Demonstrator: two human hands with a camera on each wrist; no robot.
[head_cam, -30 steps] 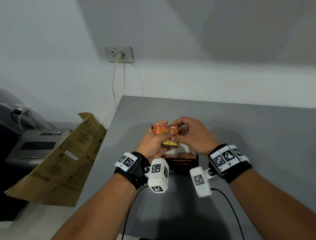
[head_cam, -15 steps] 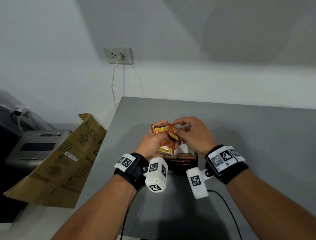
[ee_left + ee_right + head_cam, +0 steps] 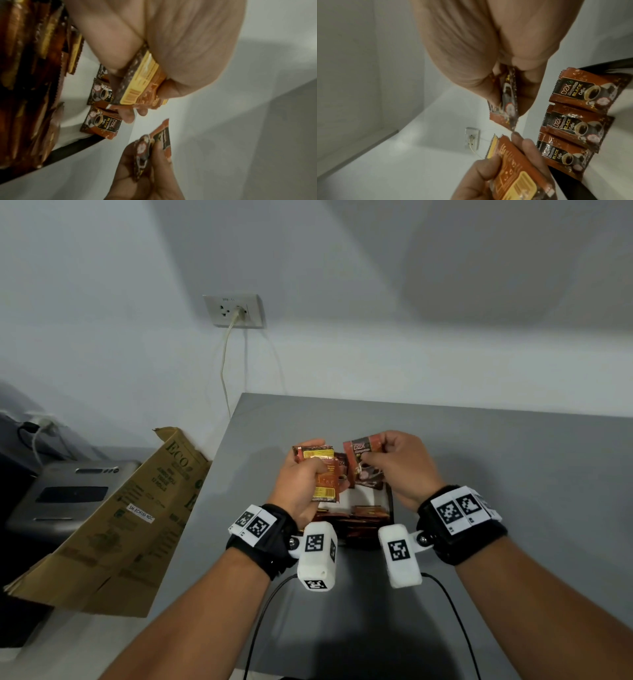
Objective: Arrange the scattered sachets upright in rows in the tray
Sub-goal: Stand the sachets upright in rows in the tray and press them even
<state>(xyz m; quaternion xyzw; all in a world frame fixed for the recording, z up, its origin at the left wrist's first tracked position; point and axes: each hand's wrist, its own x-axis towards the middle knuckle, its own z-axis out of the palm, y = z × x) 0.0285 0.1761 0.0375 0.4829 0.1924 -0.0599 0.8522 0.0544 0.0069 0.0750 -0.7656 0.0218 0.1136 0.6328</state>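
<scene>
My left hand point(image 3: 305, 474) grips a small stack of orange-brown coffee sachets point(image 3: 320, 470) with yellow label panels, held upright above the tray. My right hand point(image 3: 387, 460) pinches a single sachet point(image 3: 364, 465) beside that stack, a short gap between the two. In the left wrist view the stack point(image 3: 142, 83) sits between thumb and fingers, and the single sachet point(image 3: 154, 146) is below it. The right wrist view shows the pinched sachet point(image 3: 503, 104) edge-on. The black tray point(image 3: 389, 505) with a white inside holds rows of sachets point(image 3: 578, 121); my hands and wrist cameras hide much of it.
The tray stands on a grey table point(image 3: 513, 474) that runs to the right and toward me. A flattened cardboard box point(image 3: 120, 525) leans off the table's left edge against a grey machine point(image 3: 58, 494). A wall socket point(image 3: 234, 311) with a cord is behind. Cables point(image 3: 455, 621) trail from my wrists.
Both hands were together on one stack a second ago. My right hand has pulled a single sachet off to the right, while the left hand keeps the stack, turned upright.
</scene>
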